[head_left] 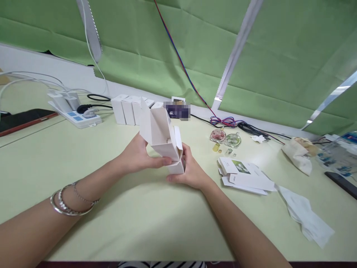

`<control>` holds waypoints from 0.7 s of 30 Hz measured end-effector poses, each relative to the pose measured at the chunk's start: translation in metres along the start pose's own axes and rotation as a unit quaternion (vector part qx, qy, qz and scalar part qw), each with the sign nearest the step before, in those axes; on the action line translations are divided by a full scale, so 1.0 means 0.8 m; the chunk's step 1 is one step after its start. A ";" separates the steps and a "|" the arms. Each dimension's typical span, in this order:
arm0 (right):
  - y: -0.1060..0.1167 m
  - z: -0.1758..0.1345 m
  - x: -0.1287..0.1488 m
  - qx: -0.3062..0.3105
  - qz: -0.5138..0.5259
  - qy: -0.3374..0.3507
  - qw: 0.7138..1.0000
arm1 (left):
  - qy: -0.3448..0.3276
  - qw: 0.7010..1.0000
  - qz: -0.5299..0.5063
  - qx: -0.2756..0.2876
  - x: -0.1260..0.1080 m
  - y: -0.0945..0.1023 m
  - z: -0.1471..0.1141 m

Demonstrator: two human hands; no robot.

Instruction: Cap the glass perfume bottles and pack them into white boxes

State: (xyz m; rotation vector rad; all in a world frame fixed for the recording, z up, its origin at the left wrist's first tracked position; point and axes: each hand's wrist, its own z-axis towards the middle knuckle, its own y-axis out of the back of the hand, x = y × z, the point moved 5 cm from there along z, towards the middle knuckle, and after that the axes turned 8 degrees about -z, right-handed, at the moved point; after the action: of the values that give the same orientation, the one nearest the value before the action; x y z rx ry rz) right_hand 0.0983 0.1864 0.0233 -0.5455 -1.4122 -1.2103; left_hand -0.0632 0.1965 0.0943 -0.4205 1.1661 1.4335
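A white cardboard box [164,147] is held above the table, tilted, with its flaps standing open at the top. My left hand [142,154] grips its left side, thumb pressed on the front face. Around its lower right end wraps my right hand [192,169], with the thumb along the bottom edge. What the box contains, if anything, is hidden. To the right lies a flattened white carton [248,175] with a green picture. Behind it are two round glass bottles, one reddish [218,135] and one green [233,140], with small caps [216,147] in front.
Several closed white boxes [124,109] stand in a row at the back. A power strip [80,117] with plugs is at the left. Cables [251,130] lie along the back; white tissue [306,216] and a cloth bag [298,154] are at the right.
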 end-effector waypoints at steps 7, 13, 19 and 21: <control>0.001 0.000 -0.002 -0.004 -0.010 0.014 1.000 | -0.047 0.999 -0.009 0.005 0.003 0.000 0.004; 0.001 0.001 -0.003 -0.009 -0.005 0.016 1.000 | -0.064 0.998 -0.015 0.017 0.007 0.001 0.006; 0.001 0.001 -0.001 -0.001 0.006 0.009 1.000 | -0.079 0.995 -0.020 0.049 0.012 -0.012 0.002; 0.001 0.001 -0.001 -0.002 0.005 0.015 1.000 | -0.113 0.993 -0.023 0.030 0.007 -0.012 0.001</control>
State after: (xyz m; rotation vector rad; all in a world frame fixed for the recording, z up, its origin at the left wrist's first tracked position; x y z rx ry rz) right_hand 0.0990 0.1875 0.0230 -0.5347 -1.3814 -1.2098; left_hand -0.0562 0.1984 0.0862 -0.2350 1.0063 1.3645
